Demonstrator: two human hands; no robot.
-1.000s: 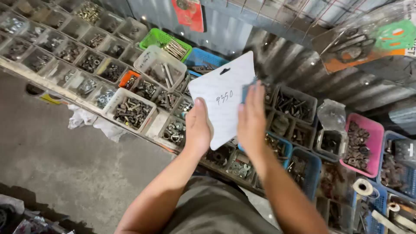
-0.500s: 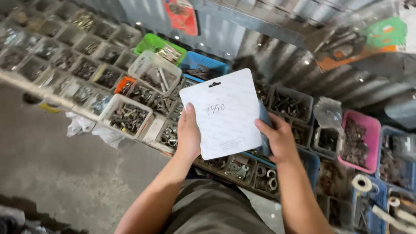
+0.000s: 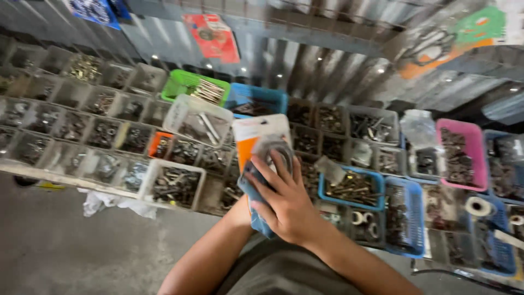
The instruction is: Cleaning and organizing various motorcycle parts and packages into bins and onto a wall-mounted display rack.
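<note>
Fingers (image 3: 271,173) of the right hand (image 3: 286,205) spread flat over a carded blister pack (image 3: 261,143), pressing a blue cloth (image 3: 256,202) against it. Behind the pack, the left hand is hidden; its grip cannot be told. Far behind stand parts bins (image 3: 174,186).

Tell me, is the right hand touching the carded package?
Touching. The head view shows the right hand spread over the front of the orange-and-white carded package, its fingers pressed against it.
</note>
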